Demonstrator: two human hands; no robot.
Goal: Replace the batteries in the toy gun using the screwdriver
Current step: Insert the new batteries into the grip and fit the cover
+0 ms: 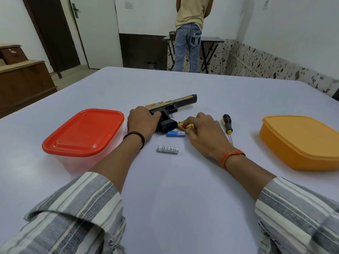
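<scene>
A black and tan toy gun (176,105) lies on its side on the white table, barrel pointing right and away. My left hand (141,121) grips it at the rear, near the grip. My right hand (203,131) pinches a small tan cover piece (184,125) beside the gun's black grip base (167,125). A blue battery (175,134) lies just in front of the grip. Closer to me lies a white battery (168,149). The screwdriver (228,125), with a black and yellow handle, rests on the table right of my right hand, untouched.
A clear box with a red lid (82,132) stands at the left. An orange lidded box (300,142) stands at the right. A person (190,33) stands with their back turned at a small folding table beyond the far edge. A wooden cabinet (22,83) is at the far left.
</scene>
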